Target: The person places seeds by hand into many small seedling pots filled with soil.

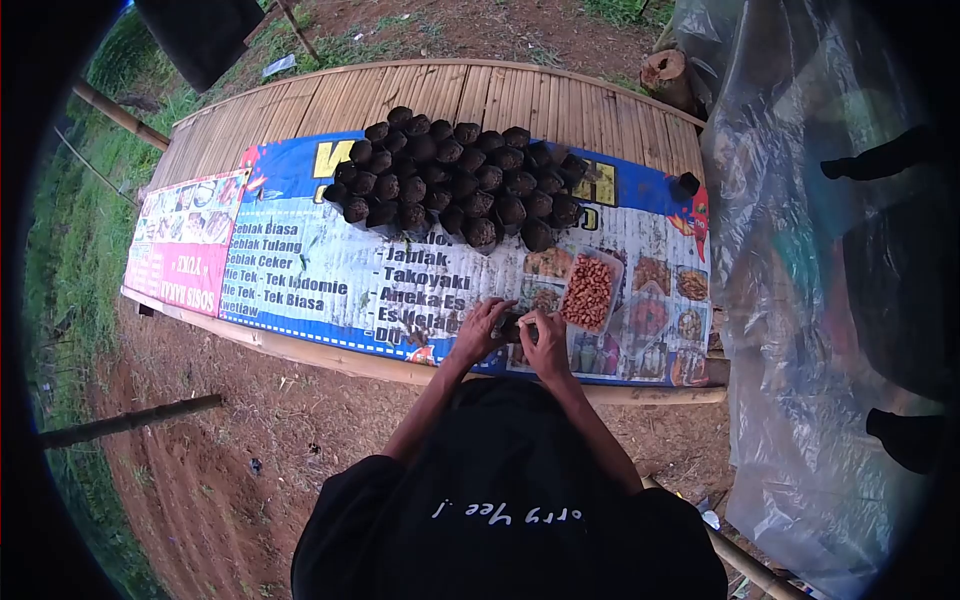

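Note:
At the table's near side, my left hand [482, 328] is wrapped round the side of a small black seedling bag [510, 328] filled with dark soil. My right hand [545, 345] is over the bag's right side, fingers pinched together; what they hold, if anything, is too small to make out. Just right of that hand sits a clear plastic tub [617, 277] of reddish-brown seeds [587, 292] that look like peanuts. Beyond my hands stand many similar soil-filled black bags [440, 180], packed close together.
A printed food-menu banner [290, 260] covers much of the bamboo table [360, 95]. One black bag [685, 186] stands apart at the right. Clear plastic sheeting [790, 300] hangs on the right, near a cut log [666, 78]. Bamboo poles [130, 420] stick out at the left.

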Demonstrator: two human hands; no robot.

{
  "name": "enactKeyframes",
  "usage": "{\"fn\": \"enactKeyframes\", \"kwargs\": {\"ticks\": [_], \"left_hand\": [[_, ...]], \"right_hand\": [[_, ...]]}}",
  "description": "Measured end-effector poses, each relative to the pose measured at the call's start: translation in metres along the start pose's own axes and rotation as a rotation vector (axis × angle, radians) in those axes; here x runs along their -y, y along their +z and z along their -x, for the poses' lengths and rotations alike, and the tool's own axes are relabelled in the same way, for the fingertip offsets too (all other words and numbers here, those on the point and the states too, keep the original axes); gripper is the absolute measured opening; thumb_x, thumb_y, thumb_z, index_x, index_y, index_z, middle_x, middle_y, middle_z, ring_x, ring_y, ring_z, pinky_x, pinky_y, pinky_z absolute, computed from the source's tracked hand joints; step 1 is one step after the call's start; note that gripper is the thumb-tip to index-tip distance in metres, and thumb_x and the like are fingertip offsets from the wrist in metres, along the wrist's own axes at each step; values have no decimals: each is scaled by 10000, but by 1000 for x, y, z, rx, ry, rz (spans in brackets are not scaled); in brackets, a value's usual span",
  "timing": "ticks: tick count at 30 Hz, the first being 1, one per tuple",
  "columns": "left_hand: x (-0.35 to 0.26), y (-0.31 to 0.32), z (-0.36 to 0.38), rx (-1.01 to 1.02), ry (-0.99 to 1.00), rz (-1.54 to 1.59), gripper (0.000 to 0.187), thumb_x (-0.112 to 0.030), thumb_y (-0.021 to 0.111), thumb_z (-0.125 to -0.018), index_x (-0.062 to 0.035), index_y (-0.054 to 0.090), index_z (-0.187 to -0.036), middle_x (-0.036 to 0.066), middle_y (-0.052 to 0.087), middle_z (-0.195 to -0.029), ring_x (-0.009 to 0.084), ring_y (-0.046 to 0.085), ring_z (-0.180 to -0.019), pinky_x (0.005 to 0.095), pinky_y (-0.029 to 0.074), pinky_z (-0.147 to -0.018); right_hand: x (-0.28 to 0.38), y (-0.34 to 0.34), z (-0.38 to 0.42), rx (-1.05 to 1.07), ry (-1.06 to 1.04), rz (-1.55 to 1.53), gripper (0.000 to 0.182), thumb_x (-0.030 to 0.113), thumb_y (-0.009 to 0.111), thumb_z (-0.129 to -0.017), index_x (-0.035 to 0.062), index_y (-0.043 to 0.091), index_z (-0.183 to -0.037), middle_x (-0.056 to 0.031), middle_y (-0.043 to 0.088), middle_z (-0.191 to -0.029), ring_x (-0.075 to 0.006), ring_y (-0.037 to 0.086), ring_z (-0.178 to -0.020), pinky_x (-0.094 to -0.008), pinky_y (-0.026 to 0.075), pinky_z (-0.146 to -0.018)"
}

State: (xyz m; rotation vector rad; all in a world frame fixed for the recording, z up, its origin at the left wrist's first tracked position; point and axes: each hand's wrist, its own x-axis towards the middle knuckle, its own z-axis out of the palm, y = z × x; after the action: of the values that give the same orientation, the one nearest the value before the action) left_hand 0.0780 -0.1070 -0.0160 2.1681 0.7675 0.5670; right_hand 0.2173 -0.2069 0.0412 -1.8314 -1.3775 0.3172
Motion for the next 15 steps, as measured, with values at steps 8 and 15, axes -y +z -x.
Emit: {"fn": "enactKeyframes", "kwargs": {"ticks": [8,15], "left_hand": [[2,4,0,76,-5,-34,644,-174,791,-696,-114,542,-1287,89,573,-1246,313,563,-1122,430,451,-905],[14,3,2,92,45,-2,637,-175,799,-690,-109,556,-1274,93,616,-1213,312,576,-1122,425,452,-943]], "right_hand": [[7,-6,-2,-65,-93,35,116,79,663,-855,71,605,-956,-63,651,-908,-279,559,-836,-401,440,-818],[-2,1,2,-34,-21,12,110,52,653,-852,57,600,-948,-78,654,-910,-291,558,-836,-399,437,-812]]}}
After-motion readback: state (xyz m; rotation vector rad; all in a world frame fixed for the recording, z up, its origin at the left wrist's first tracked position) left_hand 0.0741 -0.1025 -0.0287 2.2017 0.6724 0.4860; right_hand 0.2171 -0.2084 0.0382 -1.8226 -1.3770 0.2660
